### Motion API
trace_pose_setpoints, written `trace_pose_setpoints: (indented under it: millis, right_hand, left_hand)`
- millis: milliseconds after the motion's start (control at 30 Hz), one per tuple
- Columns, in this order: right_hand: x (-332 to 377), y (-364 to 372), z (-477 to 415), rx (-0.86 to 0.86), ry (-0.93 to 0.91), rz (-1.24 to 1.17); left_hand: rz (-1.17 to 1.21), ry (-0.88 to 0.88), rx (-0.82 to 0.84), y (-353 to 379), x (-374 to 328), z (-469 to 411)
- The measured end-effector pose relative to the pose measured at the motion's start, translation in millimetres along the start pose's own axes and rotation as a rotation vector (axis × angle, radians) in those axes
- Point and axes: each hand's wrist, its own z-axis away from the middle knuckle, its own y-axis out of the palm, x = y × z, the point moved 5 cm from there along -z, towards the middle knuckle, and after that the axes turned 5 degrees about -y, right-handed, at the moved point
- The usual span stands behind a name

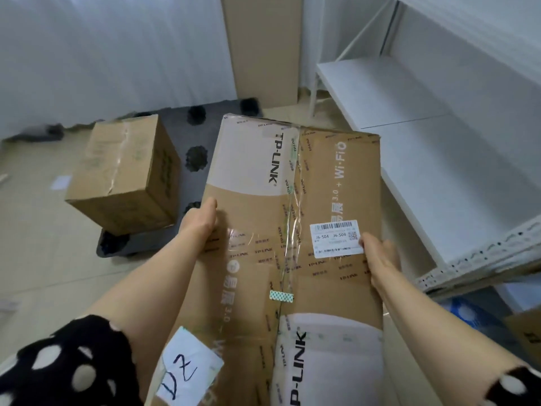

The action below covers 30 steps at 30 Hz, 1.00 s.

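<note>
ok so the TP-LINK carton is being held up off the floor, long way out from the body, between the black pallet and the white shelving. It's being clamped at both side edges, by the left hand and the right hand. The thumbs are being pressed on top; the fingers are hidden round the sides.

Risk-wise, glossy clear tape is being gripped, so a slip looks possible imo. The far end could also dip and get knocked into the shelving.

Writing, near to far: "DZ" on a paper note, "TP-LINK" twice, "J6-S04 J6-S04" on the barcode sticker, then "3.0 + Wi-Fi 6". Farther off, a smaller taped box is being carried by the pallet.
</note>
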Motion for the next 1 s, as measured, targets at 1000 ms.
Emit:
trace_pose_setpoints:
  millis: [1000]
  right_hand:
    - [279, 439, -293, 0.269, -0.037, 0.259]
  left_hand:
    - [0.280, -0.404, -0.054, -34, -167, -477]
